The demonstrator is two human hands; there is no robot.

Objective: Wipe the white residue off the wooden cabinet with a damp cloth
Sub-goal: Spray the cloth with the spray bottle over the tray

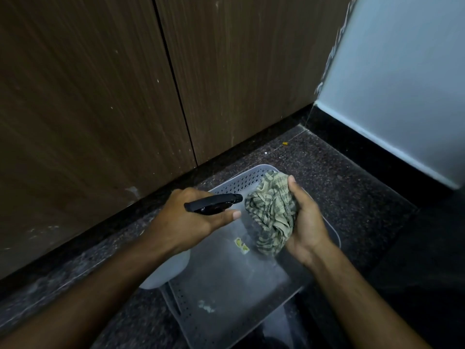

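My right hand (308, 222) grips a bunched green striped cloth (273, 215) over a grey basket. My left hand (191, 217) holds a spray bottle by its black trigger head (214, 201), with the nozzle pointing at the cloth from a short gap. The bottle's pale body (166, 270) shows below my left wrist. The wooden cabinet (100, 96) fills the upper left with two dark brown doors. White residue (133, 191) marks the bottom of the left door, and small white specks are scattered over both doors.
The grey perforated plastic basket (226, 182) sits on the dark speckled stone floor (339, 185), with a small sticker and white scraps inside. A black plinth runs under the cabinet. A pale blue wall (402, 84) with a black skirting stands at the right.
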